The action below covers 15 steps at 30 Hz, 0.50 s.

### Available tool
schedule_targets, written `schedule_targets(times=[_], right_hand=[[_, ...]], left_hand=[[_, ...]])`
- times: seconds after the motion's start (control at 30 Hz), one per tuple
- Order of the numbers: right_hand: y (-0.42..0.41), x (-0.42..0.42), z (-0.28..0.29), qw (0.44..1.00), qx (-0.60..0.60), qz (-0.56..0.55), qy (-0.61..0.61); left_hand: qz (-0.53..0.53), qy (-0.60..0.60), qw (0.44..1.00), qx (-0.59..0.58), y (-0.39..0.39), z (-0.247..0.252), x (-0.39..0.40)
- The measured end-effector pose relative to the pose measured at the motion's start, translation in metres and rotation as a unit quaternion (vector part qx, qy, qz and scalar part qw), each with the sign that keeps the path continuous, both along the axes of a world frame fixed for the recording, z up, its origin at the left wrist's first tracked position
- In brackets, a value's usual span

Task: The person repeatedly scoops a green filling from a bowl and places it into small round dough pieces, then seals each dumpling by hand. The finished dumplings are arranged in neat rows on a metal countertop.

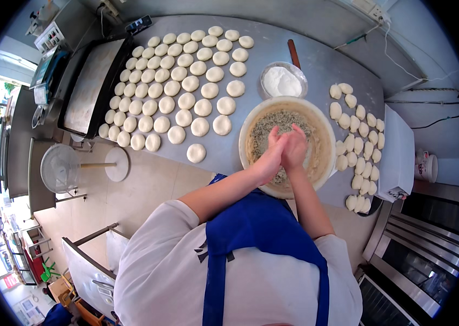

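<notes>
My left hand (272, 158) and my right hand (295, 151) are pressed together, palm to palm, above a wide pale basin (326, 134). Whether anything lies between the palms is hidden. Inside the basin is a grey, speckled crumbly filling (280, 118), with smears along the inner wall. Just beyond its rim stands a metal bowl (262, 83) of white flour (281, 81). To the left, rows of round flattened dough pieces (186, 101) cover the steel table (229, 148). Smaller oval dough lumps (358, 145) lie right of the basin.
Behind the flour bowl lies a brown wooden stick (293, 53). A large black-rimmed baking tray (95, 85) sits at the table's left end, near a phone (139, 25). At right are a white box (396, 153) and a steel oven (420, 252). A fan (60, 168) stands at left.
</notes>
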State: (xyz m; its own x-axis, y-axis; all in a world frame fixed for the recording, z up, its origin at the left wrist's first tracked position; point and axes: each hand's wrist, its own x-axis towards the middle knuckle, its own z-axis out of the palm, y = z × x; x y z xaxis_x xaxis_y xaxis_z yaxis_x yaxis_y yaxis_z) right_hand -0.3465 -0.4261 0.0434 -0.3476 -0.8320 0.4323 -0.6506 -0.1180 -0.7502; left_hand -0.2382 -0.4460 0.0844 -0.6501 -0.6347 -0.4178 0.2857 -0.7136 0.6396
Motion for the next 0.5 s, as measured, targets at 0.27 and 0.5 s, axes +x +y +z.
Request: schedule_targets(times=[0.27, 0.5], right_hand=[[-0.002, 0.025, 0.038, 0.993, -0.049, 0.032, -0.100], [-0.004, 0.015, 0.044, 0.998, 0.002, -0.028, -0.058]], left_hand=[[-0.066, 0.076, 0.989, -0.112, -0.011, -0.056, 0.012], [-0.003, 0.093, 0.988, 0.120, -0.015, -0.032, 0.000]])
